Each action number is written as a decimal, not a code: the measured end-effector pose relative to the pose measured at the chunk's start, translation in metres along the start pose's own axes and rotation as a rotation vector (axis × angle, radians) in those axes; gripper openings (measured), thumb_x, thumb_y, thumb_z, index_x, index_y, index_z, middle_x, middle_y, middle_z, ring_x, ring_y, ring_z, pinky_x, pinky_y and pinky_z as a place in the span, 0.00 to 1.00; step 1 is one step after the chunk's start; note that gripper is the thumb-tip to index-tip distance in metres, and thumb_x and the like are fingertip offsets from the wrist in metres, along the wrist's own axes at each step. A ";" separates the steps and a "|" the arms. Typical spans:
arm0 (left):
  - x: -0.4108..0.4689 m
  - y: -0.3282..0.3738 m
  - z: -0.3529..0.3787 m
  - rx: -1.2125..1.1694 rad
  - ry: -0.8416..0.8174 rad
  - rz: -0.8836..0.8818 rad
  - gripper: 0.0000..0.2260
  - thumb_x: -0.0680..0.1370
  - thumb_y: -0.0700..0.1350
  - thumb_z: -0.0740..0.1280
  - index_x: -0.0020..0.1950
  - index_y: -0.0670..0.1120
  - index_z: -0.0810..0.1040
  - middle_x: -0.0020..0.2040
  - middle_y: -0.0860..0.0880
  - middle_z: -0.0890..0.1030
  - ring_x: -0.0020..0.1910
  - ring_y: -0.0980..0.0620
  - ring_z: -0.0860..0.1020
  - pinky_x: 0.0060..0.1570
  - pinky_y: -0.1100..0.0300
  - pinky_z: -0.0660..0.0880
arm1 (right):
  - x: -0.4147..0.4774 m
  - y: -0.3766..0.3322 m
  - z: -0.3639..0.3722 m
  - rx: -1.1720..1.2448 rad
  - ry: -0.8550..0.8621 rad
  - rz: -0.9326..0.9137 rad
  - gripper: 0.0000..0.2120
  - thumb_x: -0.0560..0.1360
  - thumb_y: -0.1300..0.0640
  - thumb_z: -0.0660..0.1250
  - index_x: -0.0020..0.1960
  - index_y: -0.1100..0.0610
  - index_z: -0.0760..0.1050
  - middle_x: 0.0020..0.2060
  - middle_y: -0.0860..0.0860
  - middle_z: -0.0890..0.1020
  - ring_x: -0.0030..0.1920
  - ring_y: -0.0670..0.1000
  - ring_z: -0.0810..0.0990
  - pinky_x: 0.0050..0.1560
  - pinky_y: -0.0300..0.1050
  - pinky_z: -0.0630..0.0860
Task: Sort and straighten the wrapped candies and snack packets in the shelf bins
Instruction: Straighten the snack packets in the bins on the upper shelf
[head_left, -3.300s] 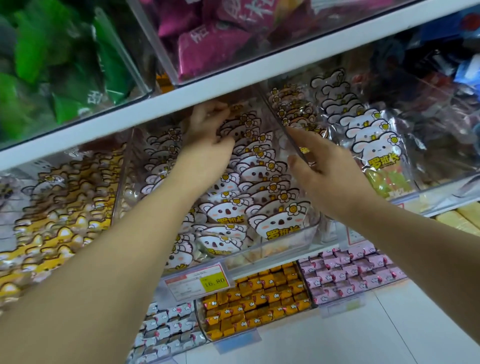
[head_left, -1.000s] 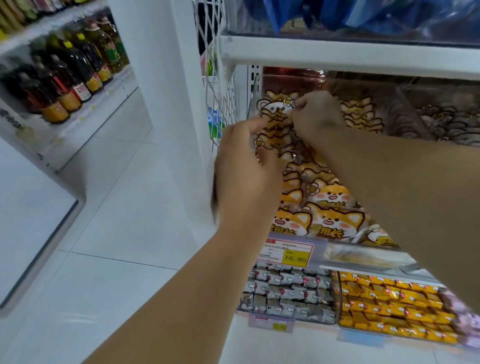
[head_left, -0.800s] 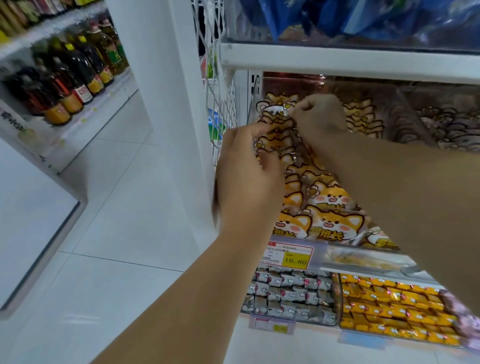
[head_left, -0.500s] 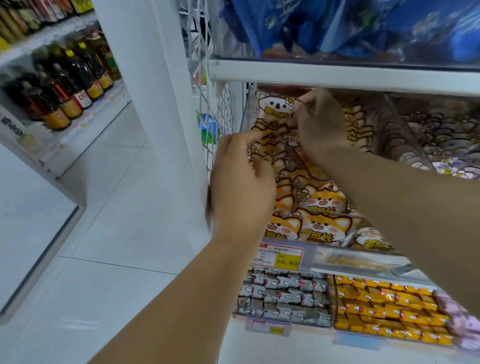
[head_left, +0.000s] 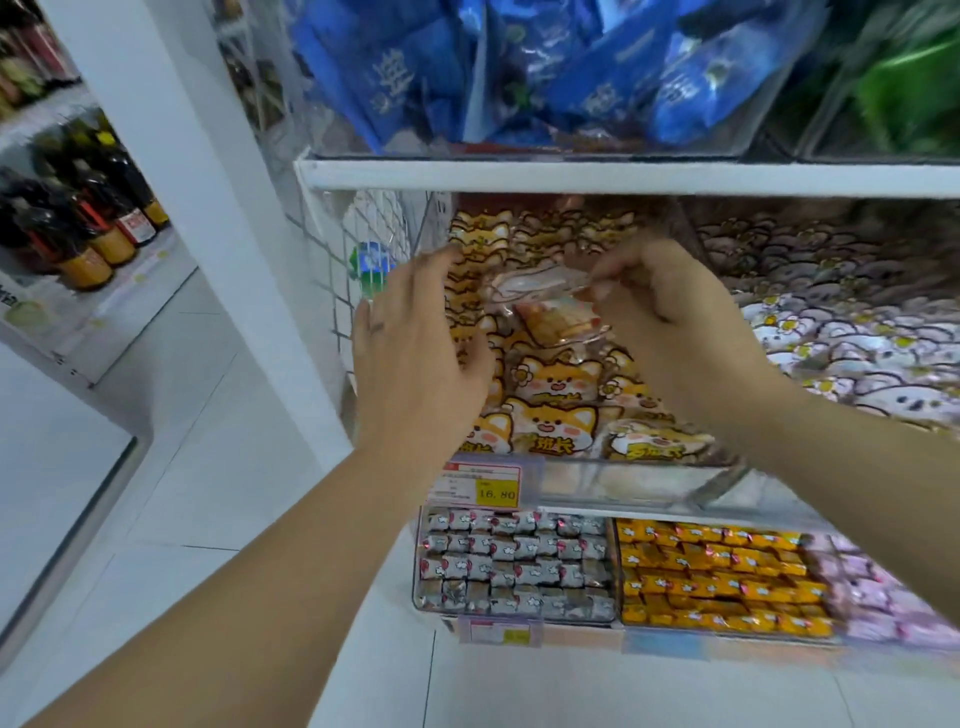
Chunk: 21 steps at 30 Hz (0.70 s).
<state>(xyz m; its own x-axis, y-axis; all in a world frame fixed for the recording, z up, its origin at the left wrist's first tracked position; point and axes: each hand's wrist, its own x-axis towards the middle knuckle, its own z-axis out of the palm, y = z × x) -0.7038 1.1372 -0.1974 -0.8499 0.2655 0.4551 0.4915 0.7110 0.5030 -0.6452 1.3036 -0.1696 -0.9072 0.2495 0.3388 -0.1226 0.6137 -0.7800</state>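
Far left, the bottles (head_left: 88, 234) on the side shelf played no part. The left hand (head_left: 415, 353), which half a second earlier sat curled against the left wall of the bin (head_left: 623, 478), had opened. Its fingers were spread and relaxed and it held nothing, hovering just beside the orange fox packets (head_left: 550, 384). Main change: the loose packet (head_left: 540, 306), before held up at the back of that bin under the shelf edge, had been drawn forward. It now hung in the air over the middle rows, clear of the stack and tilted. Blur hid its print, though it looked paler than the fox ones. The right hand (head_left: 675, 322) pinched it by the top edge between thumb and fingertips. Further right lay the white-faced packets (head_left: 857, 338) in the neighbouring bin. Read: it was likely a stray pulled out for re-sorting, with that right-hand bin the probable target, so the sort step was underway and not yet finished. One more pale packet (head_left: 660, 441) sat at the front right of the fox bin, possibly also misplaced.
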 end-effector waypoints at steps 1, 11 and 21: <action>0.000 0.003 0.001 0.056 -0.022 0.052 0.24 0.73 0.47 0.66 0.69 0.48 0.68 0.66 0.47 0.71 0.65 0.46 0.69 0.68 0.40 0.61 | -0.005 -0.001 -0.006 -0.017 -0.017 -0.013 0.13 0.77 0.62 0.62 0.42 0.45 0.68 0.42 0.47 0.80 0.40 0.49 0.78 0.41 0.43 0.73; 0.015 0.026 0.019 0.126 -0.499 0.048 0.21 0.79 0.54 0.62 0.72 0.55 0.66 0.72 0.51 0.64 0.67 0.48 0.68 0.63 0.54 0.68 | -0.039 0.025 -0.039 -0.490 -0.075 -0.058 0.19 0.68 0.69 0.64 0.55 0.55 0.77 0.48 0.48 0.75 0.46 0.39 0.72 0.45 0.32 0.65; 0.037 0.025 0.039 0.025 -0.482 -0.194 0.16 0.77 0.49 0.63 0.65 0.57 0.72 0.63 0.43 0.71 0.58 0.42 0.73 0.58 0.47 0.73 | -0.024 0.003 -0.033 -0.506 -0.404 -0.080 0.30 0.72 0.46 0.58 0.73 0.46 0.61 0.74 0.45 0.60 0.74 0.49 0.55 0.74 0.52 0.53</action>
<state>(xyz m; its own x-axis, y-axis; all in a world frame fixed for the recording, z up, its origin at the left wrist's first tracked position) -0.7303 1.1899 -0.1971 -0.9189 0.3926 -0.0377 0.3162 0.7905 0.5245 -0.6105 1.3243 -0.1632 -0.9951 -0.0524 0.0841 -0.0808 0.9201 -0.3832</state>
